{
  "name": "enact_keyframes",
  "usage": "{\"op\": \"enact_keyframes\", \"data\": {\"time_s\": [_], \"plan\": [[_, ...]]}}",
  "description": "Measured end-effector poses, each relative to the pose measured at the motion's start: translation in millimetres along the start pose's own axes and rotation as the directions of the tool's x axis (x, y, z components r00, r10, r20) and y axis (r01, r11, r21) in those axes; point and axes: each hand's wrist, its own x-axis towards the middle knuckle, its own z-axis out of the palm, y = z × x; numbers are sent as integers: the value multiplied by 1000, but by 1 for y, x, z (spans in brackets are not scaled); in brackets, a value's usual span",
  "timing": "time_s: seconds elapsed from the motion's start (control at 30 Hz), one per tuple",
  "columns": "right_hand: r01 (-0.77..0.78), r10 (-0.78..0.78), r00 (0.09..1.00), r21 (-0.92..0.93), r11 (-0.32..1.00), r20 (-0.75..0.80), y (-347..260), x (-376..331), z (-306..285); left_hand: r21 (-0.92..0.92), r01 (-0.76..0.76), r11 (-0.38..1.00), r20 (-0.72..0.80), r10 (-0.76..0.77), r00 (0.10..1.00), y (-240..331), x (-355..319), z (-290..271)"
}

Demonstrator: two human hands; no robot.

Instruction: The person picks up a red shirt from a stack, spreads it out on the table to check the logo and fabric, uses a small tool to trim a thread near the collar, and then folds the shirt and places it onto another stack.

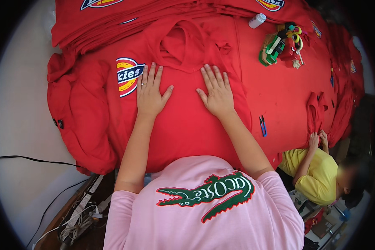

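Observation:
A red shirt (177, 112) lies spread in front of me, its ribbed collar (180, 46) pointing away. My left hand (151, 91) rests flat on the chest, fingers stretched out, a ring on one of them. Its fingertips reach the edge of a round yellow, red and blue printed patch (128, 77). On the other side of the chest, my right hand (216, 91) also lies flat with fingers spread, just below the collar. Neither hand grips anything.
Stacked red shirts (146, 21) line the far side; a red bundle (81, 112) lies left. On the right are blue thread snips (263, 126), a white bottle (257, 21) and a green tape dispenser (272, 50). A person in yellow (318, 175) handles red cloth (316, 110).

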Motion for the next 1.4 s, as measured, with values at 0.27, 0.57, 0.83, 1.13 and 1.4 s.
{"op": "enact_keyframes", "data": {"time_s": [0.27,0.57,0.83,1.13,1.4], "plan": [[-127,127,991,-12,992,-51,-3,0,-4,60,-27,998,-40,30,999,1,-2,-1],[21,-21,1000,65,998,-9,-18,-114,0,115,84,990,-3,-84,996,11,-116,-13],[-58,58,998,52,997,8,8,-229,-18,168,273,947,-13,-275,961,22,-261,-39],[-239,244,970,236,942,6,47,-304,-11,78,492,867,-35,-491,870,24,-343,-29],[-93,122,985,219,971,-125,20,-290,-31,87,551,830,-37,-551,834,48,-332,-22]]}}
